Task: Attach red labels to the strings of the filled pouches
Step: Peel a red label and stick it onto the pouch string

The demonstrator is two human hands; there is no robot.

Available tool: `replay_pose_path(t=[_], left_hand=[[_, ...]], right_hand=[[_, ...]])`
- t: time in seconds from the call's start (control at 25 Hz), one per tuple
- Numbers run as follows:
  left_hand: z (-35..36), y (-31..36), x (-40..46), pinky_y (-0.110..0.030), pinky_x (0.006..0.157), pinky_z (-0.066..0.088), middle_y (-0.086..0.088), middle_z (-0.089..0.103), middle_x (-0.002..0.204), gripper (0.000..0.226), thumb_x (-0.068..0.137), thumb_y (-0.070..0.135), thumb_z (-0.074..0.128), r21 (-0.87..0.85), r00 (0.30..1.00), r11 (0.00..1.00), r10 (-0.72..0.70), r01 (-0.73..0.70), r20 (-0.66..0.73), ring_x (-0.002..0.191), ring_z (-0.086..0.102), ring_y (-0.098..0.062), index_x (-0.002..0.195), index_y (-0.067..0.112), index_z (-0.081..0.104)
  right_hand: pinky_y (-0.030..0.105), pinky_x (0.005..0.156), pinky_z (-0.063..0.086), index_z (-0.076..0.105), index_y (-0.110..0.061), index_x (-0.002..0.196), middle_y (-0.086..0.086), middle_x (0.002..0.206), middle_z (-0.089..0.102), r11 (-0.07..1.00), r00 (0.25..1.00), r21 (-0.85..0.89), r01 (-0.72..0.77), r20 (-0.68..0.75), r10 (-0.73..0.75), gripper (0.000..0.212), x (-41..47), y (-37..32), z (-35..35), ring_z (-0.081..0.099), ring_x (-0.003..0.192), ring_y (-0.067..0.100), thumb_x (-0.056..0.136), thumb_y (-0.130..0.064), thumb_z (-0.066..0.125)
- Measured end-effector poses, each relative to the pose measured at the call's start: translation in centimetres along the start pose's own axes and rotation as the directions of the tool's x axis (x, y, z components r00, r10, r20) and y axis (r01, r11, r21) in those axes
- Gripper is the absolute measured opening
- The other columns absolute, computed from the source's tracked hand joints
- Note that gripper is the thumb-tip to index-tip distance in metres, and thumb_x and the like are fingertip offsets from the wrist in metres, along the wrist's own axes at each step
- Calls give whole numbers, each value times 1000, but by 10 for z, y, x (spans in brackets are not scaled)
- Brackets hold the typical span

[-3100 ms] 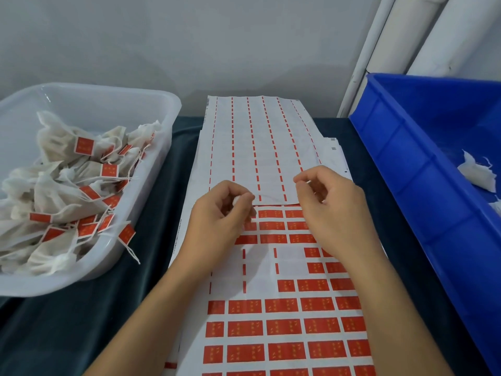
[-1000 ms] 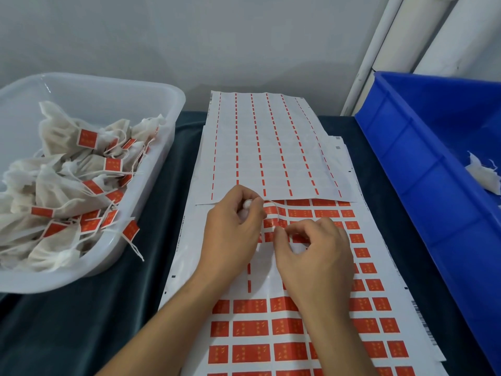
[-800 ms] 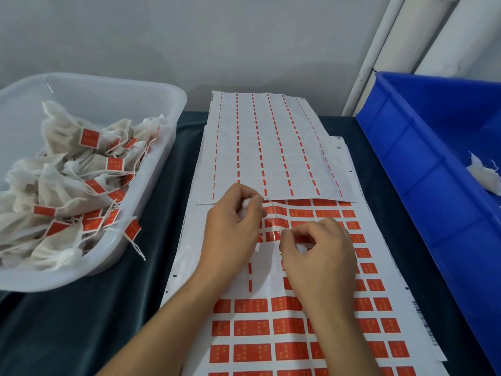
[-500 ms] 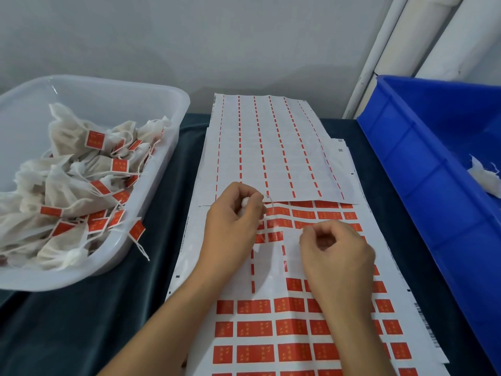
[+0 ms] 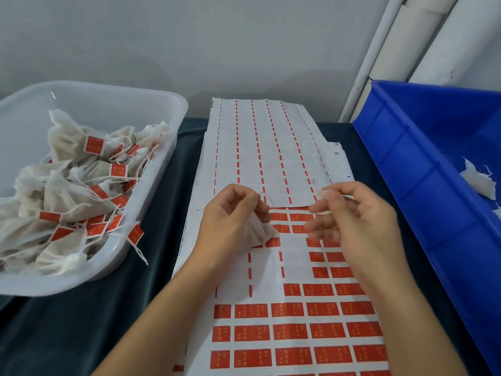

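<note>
Left hand [image 5: 233, 218]: fingers curled round a white pouch [image 5: 257, 233], which bulges out below the knuckles over the label sheet; thumb and forefinger pinch near the pouch's neck.
String [image 5: 267, 199]: a thin pale loop rising from the left hand's fingertips toward the used sheet's near edge; where its far end goes I cannot tell.
Right hand [image 5: 355, 221]: raised just beside the left, not touching it; thumb and forefinger pinch something small and pale at about [image 5: 324, 194]; it is too blurred to tell whether this is a peeled label. The other fingers are spread and blurred.
Label sheet [image 5: 292, 329]: lies along the middle of the bench, running to its near edge; rows of red labels [image 5: 252, 333] fill the near part, while the part under the hands has many blank gaps.
Used sheet [image 5: 260, 147]: overlaps the far end of the label sheet and reaches toward the bench's far edge; only thin red dashes are left on it.
Clear tub [image 5: 173, 104]: at the left edge of the bench, heaped with white pouches [image 5: 67, 196] whose strings carry red labels; 1 label hangs over the tub's near right rim.
Blue bin [image 5: 423, 169]: at the right edge of the bench; a few white pouches [image 5: 477, 180] lie inside.
Bench [image 5: 81, 329]: covered in dark teal cloth.
Wall [image 5: 189, 39]: pale grey, with white pipes [image 5: 385, 44] at the far right corner.
</note>
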State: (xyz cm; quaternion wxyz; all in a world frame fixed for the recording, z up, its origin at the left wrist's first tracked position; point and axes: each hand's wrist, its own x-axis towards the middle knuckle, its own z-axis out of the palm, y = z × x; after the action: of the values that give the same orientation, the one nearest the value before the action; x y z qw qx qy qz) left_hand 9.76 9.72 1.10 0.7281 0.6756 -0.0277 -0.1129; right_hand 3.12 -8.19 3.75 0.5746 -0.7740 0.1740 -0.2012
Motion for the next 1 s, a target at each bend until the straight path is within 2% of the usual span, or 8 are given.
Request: replay_pose_path(t=[0.12, 0.2, 0.36, 0.48, 0.6, 0.72, 0.88, 1.0], left_hand=[[0, -1, 0, -14, 66, 58, 5, 77, 86, 16, 104, 36, 62, 80, 1000, 996, 29, -29, -1, 82, 77, -13, 95, 26, 70], [-1, -1, 0, -13, 65, 57, 6, 77, 85, 16, 104, 36, 62, 81, 1000, 996, 31, -30, -3, 81, 77, -12, 94, 27, 70], [0, -1, 1, -15, 66, 57, 3, 75, 82, 18, 103, 35, 64, 60, 999, 998, 33, -33, 4, 78, 76, -13, 87, 30, 71], [0, -2, 1, -14, 66, 56, 4, 75, 81, 19, 103, 37, 63, 85, 999, 996, 41, -42, 16, 77, 75, -12, 86, 34, 71], [2, -1, -1, -10, 65, 54, 4, 74, 79, 20, 103, 36, 62, 112, 997, 991, 71, -73, 27, 75, 73, -9, 87, 31, 72], [4, 0, -3, -9, 66, 52, 5, 74, 78, 19, 104, 34, 60, 159, 992, 979, 120, -125, 41, 77, 72, -10, 91, 27, 73], [6, 0, -5, -14, 73, 57, 12, 73, 79, 19, 105, 33, 59, 193, 984, 966, 162, -174, 80, 82, 73, -12, 95, 28, 75], [8, -1, -6, -14, 71, 57, 18, 72, 80, 19, 105, 29, 58, 234, 974, 947, 202, -220, 98, 80, 73, -8, 97, 29, 75]], right_hand=[[23, 68, 62, 72, -29, 105, -12, 96, 77, 995, 987, 96, -4, 162, -12, 12, 17, -6, 6, 77, 84, 13, 102, -22, 62], [29, 74, 63, 74, -25, 108, -9, 103, 77, 982, 980, 186, -23, 197, -14, 13, 21, -3, 12, 76, 93, 15, 99, -19, 66], [40, 83, 64, 78, -30, 101, -3, 101, 78, 942, 988, 327, -81, 153, 32, 20, 14, 8, 25, 76, 92, 22, 87, -41, 69], [36, 79, 65, 72, -41, 107, -5, 98, 78, 959, 990, 280, -33, 139, -6, 15, 10, 16, 28, 77, 87, 20, 92, -37, 72], [29, 73, 64, 69, -38, 120, -2, 98, 78, 938, 981, 341, -63, 192, -4, 30, 9, 17, 29, 77, 88, 22, 91, -31, 74], [26, 69, 62, 76, -30, 107, -1, 96, 79, 935, 981, 351, -50, 193, -20, 27, 6, 16, 31, 77, 85, 21, 82, -40, 74], [29, 65, 61, 77, -27, 99, 4, 85, 77, 934, 979, 355, -47, 200, -27, 8, 5, 18, 34, 73, 69, 20, 92, -28, 74], [26, 61, 60, 77, -27, 97, 1, 84, 77, 942, 984, 337, -16, 175, -45, 6, 5, 18, 35, 72, 66, 19, 95, -24, 72]])
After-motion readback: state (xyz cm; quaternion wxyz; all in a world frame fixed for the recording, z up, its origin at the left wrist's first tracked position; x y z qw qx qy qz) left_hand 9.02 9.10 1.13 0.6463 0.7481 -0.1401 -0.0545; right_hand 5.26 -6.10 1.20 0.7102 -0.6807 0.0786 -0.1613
